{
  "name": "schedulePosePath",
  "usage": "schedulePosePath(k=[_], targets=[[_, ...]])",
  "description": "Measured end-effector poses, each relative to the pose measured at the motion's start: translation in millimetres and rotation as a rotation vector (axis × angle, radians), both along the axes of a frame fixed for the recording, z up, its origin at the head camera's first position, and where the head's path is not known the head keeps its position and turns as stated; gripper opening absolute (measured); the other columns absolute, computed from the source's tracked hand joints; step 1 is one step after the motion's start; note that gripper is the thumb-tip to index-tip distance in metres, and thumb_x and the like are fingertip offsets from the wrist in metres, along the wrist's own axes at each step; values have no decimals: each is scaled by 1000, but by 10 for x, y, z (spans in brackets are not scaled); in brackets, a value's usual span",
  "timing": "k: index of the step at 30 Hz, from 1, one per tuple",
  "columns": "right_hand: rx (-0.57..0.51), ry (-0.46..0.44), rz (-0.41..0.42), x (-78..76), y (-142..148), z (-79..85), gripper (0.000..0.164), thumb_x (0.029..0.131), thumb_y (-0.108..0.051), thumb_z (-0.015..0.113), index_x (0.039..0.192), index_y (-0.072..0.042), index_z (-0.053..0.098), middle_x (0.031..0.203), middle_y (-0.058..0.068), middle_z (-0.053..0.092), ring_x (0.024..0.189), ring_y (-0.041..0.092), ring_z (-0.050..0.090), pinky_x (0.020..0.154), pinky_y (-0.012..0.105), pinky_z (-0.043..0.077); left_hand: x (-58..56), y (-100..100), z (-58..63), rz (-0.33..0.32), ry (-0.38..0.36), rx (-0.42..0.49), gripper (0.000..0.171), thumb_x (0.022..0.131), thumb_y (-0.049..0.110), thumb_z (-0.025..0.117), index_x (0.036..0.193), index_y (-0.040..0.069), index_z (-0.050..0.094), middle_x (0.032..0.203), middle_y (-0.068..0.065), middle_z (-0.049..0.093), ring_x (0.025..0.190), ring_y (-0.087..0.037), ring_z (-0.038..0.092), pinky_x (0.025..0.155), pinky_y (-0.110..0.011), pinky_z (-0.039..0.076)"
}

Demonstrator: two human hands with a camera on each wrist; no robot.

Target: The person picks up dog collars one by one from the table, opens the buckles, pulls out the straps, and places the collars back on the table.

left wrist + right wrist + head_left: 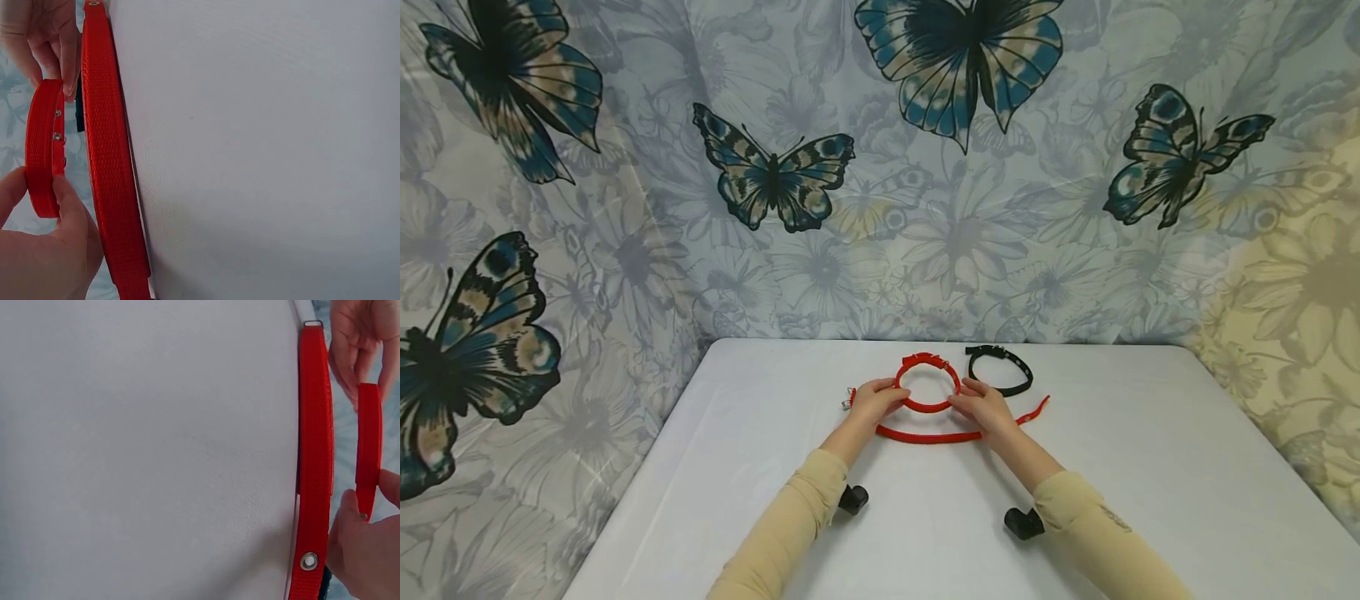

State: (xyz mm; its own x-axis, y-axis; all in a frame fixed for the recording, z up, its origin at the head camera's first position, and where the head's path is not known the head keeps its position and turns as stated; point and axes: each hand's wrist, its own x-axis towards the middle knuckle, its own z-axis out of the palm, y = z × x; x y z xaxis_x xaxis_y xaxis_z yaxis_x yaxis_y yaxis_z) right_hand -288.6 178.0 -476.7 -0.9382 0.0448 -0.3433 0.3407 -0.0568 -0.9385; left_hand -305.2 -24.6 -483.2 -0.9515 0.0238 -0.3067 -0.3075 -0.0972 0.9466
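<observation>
A small red pet collar [927,408], fastened into a ring, is held up above the table between both hands. On its left side, my left hand [877,403] pinches the band between thumb and fingers. From the opposite side my right hand [987,407] pinches it too. Metal studs show along the inside of the ring collar [42,144] in the left wrist view. A longer red collar [928,437] lies unfastened on the table below the hands, curving from left to right. One metal eyelet is visible on this long collar [314,437] in the right wrist view.
Behind the right hand, a black collar [1018,388] lies closed in a loop near the table's back edge. The white table [700,500] meets a butterfly-patterned cloth [820,283] at the back. Black wrist-worn pieces [853,499] hang beneath the forearms.
</observation>
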Motion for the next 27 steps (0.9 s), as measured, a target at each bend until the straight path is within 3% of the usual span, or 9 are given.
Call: schedulePosePath(k=[4,10,20,27], targets=[[-54,7,39,71,20,21,62,96,-3,57,151,2,28,150,23,35,125,28,49,103,37,42,83,-52,58,-41,12,69,51,87,3,71,133,-6,53,115,-19,63,99,-27,66,89,-35,53],[-51,68,101,195,36,59,58,95,-2,58,147,4,34,143,25,41,104,15,61,100,36,45,167,-132,50,-80,44,113,48,86,-2,68,132,-4,53,118,-26,60,88,-19,66,87,-36,54],[26,121,174,336,28,14,55,92,0,62,142,5,39,133,26,48,88,10,64,81,25,55,333,-276,4,-142,48,107,47,87,-3,68,131,-1,53,120,-28,57,81,-16,66,82,-32,56],[32,153,208,465,49,4,53,90,3,64,136,9,39,122,24,54,88,12,63,80,26,55,492,-343,-11,-182,81,88,48,84,-3,71,129,-1,54,117,-27,57,79,-16,67,80,-33,57]])
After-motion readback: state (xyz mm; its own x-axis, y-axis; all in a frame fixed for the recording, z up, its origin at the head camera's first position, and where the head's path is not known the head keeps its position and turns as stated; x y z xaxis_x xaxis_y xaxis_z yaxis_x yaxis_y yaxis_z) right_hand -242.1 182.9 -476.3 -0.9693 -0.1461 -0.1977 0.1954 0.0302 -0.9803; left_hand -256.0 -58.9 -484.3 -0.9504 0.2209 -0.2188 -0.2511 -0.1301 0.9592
